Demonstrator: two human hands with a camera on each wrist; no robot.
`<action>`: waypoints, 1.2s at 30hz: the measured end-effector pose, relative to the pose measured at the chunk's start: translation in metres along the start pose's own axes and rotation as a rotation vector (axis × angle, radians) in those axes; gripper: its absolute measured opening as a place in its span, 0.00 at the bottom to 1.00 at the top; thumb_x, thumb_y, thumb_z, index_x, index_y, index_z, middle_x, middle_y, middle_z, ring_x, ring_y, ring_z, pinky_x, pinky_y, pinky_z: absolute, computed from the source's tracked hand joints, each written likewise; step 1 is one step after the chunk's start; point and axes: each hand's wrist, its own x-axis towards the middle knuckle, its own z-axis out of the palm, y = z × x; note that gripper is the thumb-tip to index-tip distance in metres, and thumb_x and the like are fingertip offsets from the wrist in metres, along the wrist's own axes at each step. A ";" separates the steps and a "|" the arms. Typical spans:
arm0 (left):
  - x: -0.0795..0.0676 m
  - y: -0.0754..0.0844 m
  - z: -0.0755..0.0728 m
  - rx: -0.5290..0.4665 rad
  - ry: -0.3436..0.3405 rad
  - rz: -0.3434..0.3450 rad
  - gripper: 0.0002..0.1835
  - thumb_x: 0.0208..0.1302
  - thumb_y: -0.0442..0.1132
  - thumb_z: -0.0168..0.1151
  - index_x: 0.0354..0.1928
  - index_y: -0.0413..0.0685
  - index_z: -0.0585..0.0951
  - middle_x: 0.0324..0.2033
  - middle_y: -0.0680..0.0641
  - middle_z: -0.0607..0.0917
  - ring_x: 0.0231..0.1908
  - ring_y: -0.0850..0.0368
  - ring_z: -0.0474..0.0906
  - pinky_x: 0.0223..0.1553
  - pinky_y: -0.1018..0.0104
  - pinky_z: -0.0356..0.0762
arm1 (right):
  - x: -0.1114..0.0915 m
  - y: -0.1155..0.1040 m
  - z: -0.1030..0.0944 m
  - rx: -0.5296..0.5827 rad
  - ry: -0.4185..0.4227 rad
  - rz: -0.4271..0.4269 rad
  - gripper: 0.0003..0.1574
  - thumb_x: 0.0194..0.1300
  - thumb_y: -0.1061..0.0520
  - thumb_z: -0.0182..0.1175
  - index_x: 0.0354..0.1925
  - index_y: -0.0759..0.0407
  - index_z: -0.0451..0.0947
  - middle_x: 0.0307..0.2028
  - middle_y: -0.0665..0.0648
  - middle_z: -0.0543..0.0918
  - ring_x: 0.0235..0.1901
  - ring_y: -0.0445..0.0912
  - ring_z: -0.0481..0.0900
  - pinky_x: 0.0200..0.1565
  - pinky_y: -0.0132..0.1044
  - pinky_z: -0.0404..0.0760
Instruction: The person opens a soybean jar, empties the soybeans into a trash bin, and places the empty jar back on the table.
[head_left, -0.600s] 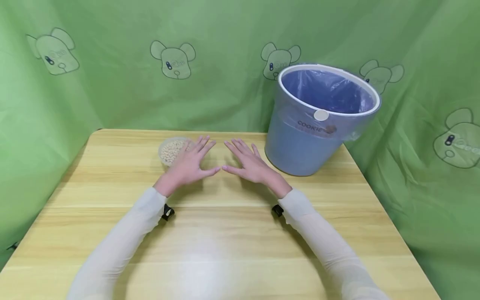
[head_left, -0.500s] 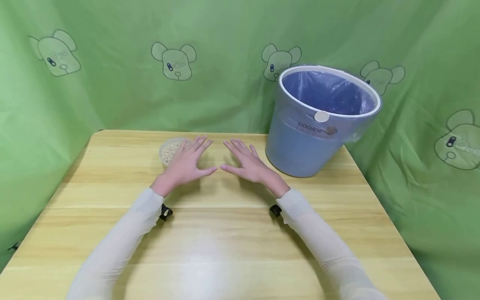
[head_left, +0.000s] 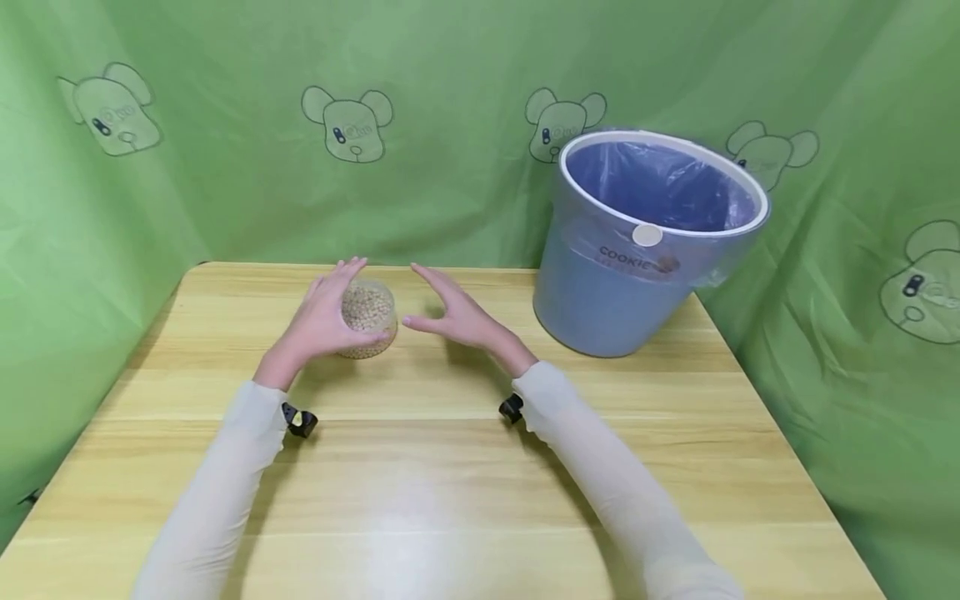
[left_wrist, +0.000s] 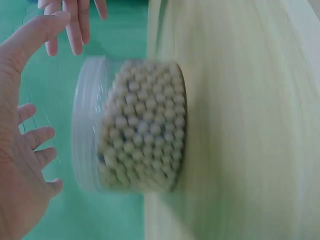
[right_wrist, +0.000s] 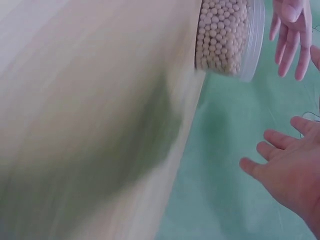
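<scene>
A clear round jar (head_left: pixel 369 310) filled with small beige beads (left_wrist: pixel 142 125) stands upright near the back of the table, its translucent lid (left_wrist: pixel 90 125) on top. On its left side my left hand (head_left: pixel 321 315) is spread, the thumb reaching across the near side and overlapping the jar in the head view. In the left wrist view the fingers lie apart from the lid. To the jar's right, my right hand (head_left: pixel 461 312) hovers with thumb and fingers parted, pointing at it across a small gap. Neither hand grips anything.
At the back right of the wooden table (head_left: pixel 420 475) stands a tall blue bin (head_left: pixel 607 292) with a plastic liner and a white rim. Green cloth (head_left: pixel 450 200) with mouse-like drawings hangs behind and beside the table.
My left hand has moved left to the jar's far-left side, uncovering more of the jar. My right hand has shifted left toward it. The bin stays put.
</scene>
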 end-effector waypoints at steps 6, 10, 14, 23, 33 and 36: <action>-0.009 -0.023 -0.005 -0.081 0.000 -0.087 0.72 0.40 0.54 0.86 0.82 0.64 0.46 0.82 0.44 0.50 0.78 0.31 0.48 0.70 0.20 0.50 | 0.018 -0.002 0.016 0.176 -0.001 0.008 0.65 0.58 0.43 0.76 0.81 0.42 0.48 0.81 0.49 0.53 0.80 0.50 0.52 0.78 0.59 0.55; -0.011 -0.035 -0.003 -0.203 -0.027 -0.117 0.74 0.40 0.51 0.87 0.82 0.62 0.43 0.81 0.42 0.49 0.78 0.31 0.50 0.72 0.23 0.50 | 0.026 0.005 0.026 0.234 -0.007 0.015 0.67 0.55 0.47 0.78 0.81 0.44 0.49 0.81 0.51 0.55 0.79 0.54 0.55 0.76 0.60 0.59; -0.013 -0.047 -0.004 -0.330 -0.049 -0.159 0.75 0.41 0.45 0.87 0.83 0.60 0.40 0.81 0.41 0.51 0.79 0.36 0.49 0.75 0.26 0.44 | 0.033 0.008 0.035 0.285 -0.026 0.013 0.68 0.53 0.51 0.79 0.81 0.49 0.49 0.80 0.54 0.55 0.79 0.57 0.55 0.76 0.63 0.59; -0.011 -0.056 -0.007 -0.378 -0.092 -0.209 0.72 0.44 0.41 0.85 0.82 0.53 0.42 0.78 0.38 0.61 0.78 0.35 0.53 0.75 0.25 0.44 | 0.046 0.010 0.042 0.324 -0.073 0.071 0.68 0.52 0.51 0.80 0.81 0.49 0.51 0.78 0.60 0.59 0.78 0.58 0.58 0.77 0.58 0.60; -0.006 -0.056 -0.006 -0.341 -0.104 -0.257 0.66 0.45 0.44 0.85 0.82 0.51 0.50 0.80 0.39 0.55 0.77 0.33 0.54 0.75 0.29 0.52 | 0.050 0.006 0.041 0.384 -0.110 0.069 0.64 0.55 0.54 0.78 0.79 0.59 0.52 0.77 0.60 0.61 0.73 0.58 0.67 0.72 0.50 0.73; -0.007 -0.054 -0.002 -0.345 -0.103 -0.255 0.66 0.44 0.45 0.85 0.81 0.51 0.51 0.80 0.40 0.56 0.77 0.35 0.55 0.76 0.30 0.53 | 0.048 0.007 0.043 0.363 -0.109 0.080 0.64 0.55 0.54 0.79 0.79 0.60 0.53 0.76 0.61 0.63 0.72 0.58 0.69 0.71 0.49 0.74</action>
